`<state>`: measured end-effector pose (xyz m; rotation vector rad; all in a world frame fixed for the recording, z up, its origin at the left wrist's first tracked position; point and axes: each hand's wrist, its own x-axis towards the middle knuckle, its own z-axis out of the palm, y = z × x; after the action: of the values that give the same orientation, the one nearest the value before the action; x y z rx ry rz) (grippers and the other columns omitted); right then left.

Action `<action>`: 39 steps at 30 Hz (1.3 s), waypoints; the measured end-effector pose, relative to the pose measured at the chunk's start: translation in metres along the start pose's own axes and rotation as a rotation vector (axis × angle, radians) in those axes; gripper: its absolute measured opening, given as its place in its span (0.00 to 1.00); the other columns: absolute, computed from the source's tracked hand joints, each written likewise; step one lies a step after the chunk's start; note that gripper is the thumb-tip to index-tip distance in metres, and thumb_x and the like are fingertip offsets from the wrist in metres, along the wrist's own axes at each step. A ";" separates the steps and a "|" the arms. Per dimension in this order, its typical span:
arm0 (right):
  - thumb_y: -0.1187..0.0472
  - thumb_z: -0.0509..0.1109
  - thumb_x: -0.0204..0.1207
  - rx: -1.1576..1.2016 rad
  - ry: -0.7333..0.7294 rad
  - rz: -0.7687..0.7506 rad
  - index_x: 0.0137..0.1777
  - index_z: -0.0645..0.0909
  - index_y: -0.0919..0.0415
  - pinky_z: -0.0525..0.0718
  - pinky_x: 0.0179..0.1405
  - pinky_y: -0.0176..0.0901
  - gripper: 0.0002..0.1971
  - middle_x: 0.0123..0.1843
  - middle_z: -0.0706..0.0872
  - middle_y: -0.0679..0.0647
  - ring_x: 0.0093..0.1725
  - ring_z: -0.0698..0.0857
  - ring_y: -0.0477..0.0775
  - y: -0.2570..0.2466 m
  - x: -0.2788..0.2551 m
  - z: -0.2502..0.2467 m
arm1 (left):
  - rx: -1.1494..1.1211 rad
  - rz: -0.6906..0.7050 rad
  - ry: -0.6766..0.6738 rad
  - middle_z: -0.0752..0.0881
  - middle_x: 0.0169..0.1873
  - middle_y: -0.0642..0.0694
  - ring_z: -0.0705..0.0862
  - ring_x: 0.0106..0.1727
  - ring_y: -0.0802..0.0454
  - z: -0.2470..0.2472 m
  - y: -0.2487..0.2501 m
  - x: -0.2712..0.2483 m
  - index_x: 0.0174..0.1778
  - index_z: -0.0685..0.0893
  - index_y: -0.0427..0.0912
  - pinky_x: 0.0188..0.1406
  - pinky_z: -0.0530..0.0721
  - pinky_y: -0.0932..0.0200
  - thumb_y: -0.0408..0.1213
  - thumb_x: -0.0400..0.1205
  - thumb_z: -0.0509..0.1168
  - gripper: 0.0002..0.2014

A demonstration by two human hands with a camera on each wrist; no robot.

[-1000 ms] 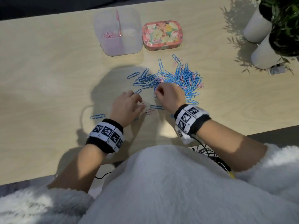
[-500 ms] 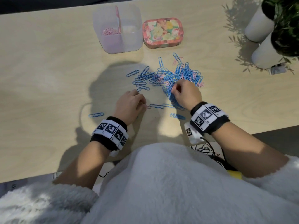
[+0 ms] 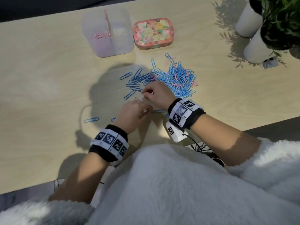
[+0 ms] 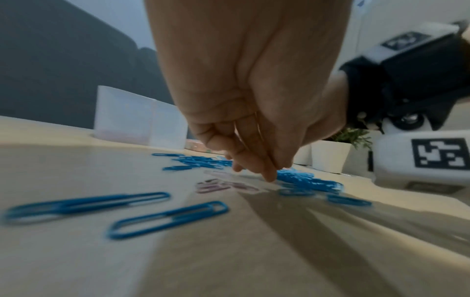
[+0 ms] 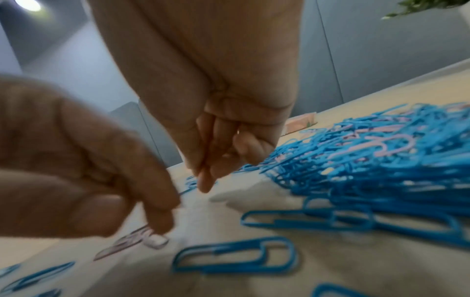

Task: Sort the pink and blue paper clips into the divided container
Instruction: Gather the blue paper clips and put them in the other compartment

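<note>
Since half a second ago, the right hand [image 3: 158, 93] is swinging back from the right side of the clip pile [image 3: 176, 78] to its near-left edge, ending up just beside the left hand [image 3: 133, 113]. Its fingers are bunching together and pointing down at the table [image 3: 48, 78], but whether they are pinching a clip I cannot tell, as the right wrist view is blurring there. The left hand is curling its fingers [image 5: 157, 217] down over a few pink clips [image 4: 223, 185] lying on the table, one fingertip touching them; whether it is gripping them I cannot tell either.

Blue clips are making up most of the pile, with pink ones mixed in, and loose blue clips [image 3: 91, 119] are lying scattered to the left and near the hands. Far across the table the clear divided container [image 3: 108, 32] is standing with a few pink clips in its left compartment [image 3: 99, 35]. A floral tin [image 3: 152, 33] is sitting just to its right. Two white plant pots [image 3: 254, 44] are standing at the far right
</note>
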<state>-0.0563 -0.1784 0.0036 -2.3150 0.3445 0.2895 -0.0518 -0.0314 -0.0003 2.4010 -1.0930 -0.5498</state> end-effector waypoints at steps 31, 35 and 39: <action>0.62 0.68 0.73 -0.130 0.025 -0.102 0.50 0.88 0.57 0.81 0.52 0.49 0.09 0.52 0.87 0.56 0.53 0.84 0.59 0.019 0.003 -0.011 | 0.228 -0.060 0.110 0.83 0.59 0.44 0.76 0.62 0.39 -0.031 -0.040 0.051 0.57 0.84 0.48 0.57 0.70 0.47 0.40 0.81 0.60 0.11; 0.64 0.64 0.71 -0.376 -0.048 -0.156 0.44 0.87 0.55 0.80 0.45 0.51 0.10 0.50 0.84 0.59 0.54 0.82 0.64 0.034 -0.005 -0.024 | 0.253 -0.012 0.086 0.83 0.56 0.43 0.77 0.61 0.39 -0.022 -0.025 0.068 0.58 0.84 0.48 0.57 0.70 0.47 0.40 0.80 0.60 0.13; 0.64 0.63 0.71 -0.360 0.032 -0.063 0.44 0.85 0.56 0.80 0.49 0.51 0.10 0.51 0.86 0.57 0.55 0.83 0.63 0.048 -0.013 -0.027 | 0.224 -0.138 0.097 0.84 0.55 0.43 0.77 0.62 0.40 -0.016 -0.018 0.082 0.52 0.83 0.48 0.60 0.68 0.50 0.45 0.76 0.63 0.11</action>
<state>-0.0819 -0.2278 -0.0053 -2.6812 0.2494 0.3036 0.0172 -0.0808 -0.0114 2.6820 -0.9991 -0.3671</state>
